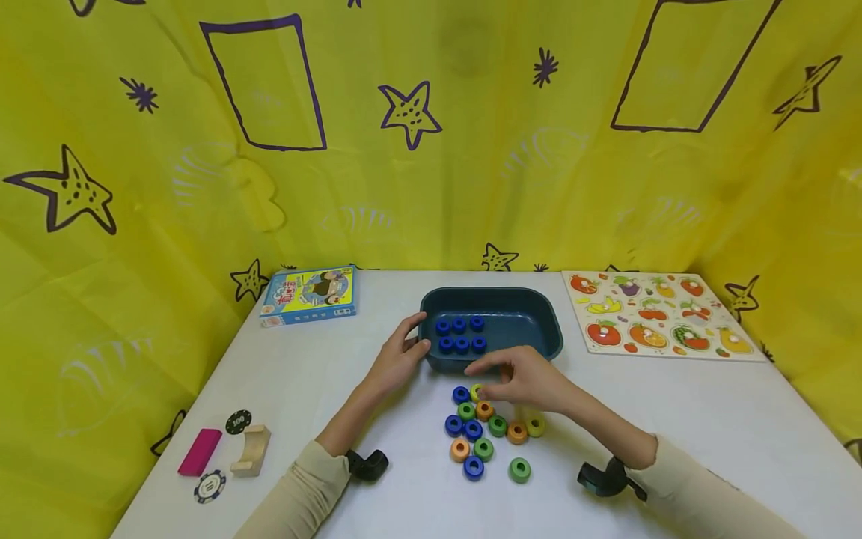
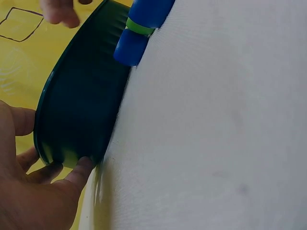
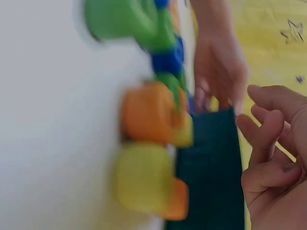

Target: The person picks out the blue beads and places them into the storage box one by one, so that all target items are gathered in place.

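Transfer of rings into a tray, apparently midway. My left hand (image 1: 397, 359) grips the left end of the tray (image 1: 521, 329); my right hand (image 1: 535, 380), thumb and forefinger apart and holding nothing, hangs at the tray's near side. Six blue rings (image 1: 462, 349) lie inside in two rows of three; loose rings (image 1: 497, 433) of mixed colours lie on the bench (image 1: 404, 498) before it. The next move seems to call for a pinch, probably on the nearest loose blue ring (image 1: 461, 400).

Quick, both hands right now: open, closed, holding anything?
Left hand: holding the dark tray at its left end.
Right hand: open, thumb and fingers apart, nothing seen in its grasp.
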Available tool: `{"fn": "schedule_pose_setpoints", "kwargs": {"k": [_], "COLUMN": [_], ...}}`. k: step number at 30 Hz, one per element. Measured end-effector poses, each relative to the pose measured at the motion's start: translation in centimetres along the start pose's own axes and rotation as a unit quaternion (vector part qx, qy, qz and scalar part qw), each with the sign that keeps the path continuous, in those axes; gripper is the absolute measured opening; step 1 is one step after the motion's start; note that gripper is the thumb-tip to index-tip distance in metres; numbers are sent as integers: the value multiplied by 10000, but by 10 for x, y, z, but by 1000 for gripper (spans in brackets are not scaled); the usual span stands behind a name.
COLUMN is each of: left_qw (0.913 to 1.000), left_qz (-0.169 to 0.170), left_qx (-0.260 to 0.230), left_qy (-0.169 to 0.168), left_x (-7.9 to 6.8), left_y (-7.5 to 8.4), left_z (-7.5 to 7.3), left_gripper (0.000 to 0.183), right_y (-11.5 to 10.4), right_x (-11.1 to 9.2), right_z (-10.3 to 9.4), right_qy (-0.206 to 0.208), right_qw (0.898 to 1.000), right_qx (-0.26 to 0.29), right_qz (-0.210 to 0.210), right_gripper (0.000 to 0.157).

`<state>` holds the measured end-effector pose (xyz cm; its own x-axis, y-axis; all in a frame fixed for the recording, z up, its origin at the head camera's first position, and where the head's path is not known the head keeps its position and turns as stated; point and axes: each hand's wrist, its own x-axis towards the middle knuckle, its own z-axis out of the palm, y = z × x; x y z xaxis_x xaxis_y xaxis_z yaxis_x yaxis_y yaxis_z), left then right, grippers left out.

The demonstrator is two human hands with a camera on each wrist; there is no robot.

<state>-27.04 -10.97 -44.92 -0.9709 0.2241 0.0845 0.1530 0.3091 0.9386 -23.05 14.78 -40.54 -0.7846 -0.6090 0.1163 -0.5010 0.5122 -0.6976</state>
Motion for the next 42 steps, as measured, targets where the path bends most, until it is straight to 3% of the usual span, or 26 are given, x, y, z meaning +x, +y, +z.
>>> {"fn": "schedule_pose_setpoints", "kwargs": {"k": [6, 17, 22, 25, 29, 35, 42], "left_qw": [10000, 9999, 9997, 9999, 10000, 10000, 9996], "left_qz": [-8, -26, -16, 34, 3, 8, -110], "left_qx": [30, -1, 40, 73, 59, 27, -98], "left_qy": [-5, -138, -222, -131, 7, -46, -231], "left_x": [-1, 3, -7, -7, 2, 2, -5], "left_y": [0, -1, 21, 18, -2, -1, 18], "left_z": [-1, -2, -5, -3, 0, 0, -5], "left_gripper": [50, 51, 51, 50, 50, 51, 52], "right_y": [3, 12, 15, 14, 13, 13, 6], "right_x": [1, 10, 12, 13, 15, 16, 11], "right_z": [21, 29, 32, 33, 34, 37, 35], "right_qy": [-312, -372, -373, -397, -427, -348, -39], "right_qw": [9990, 9988, 9987, 9986, 9983, 9984, 9981], "right_qx": [-16, -246, -309, -318, -371, -436, -522], "right_qz": [314, 184, 142, 128, 125, 100, 326], "right_gripper": [33, 30, 29, 28, 27, 26, 27]}}
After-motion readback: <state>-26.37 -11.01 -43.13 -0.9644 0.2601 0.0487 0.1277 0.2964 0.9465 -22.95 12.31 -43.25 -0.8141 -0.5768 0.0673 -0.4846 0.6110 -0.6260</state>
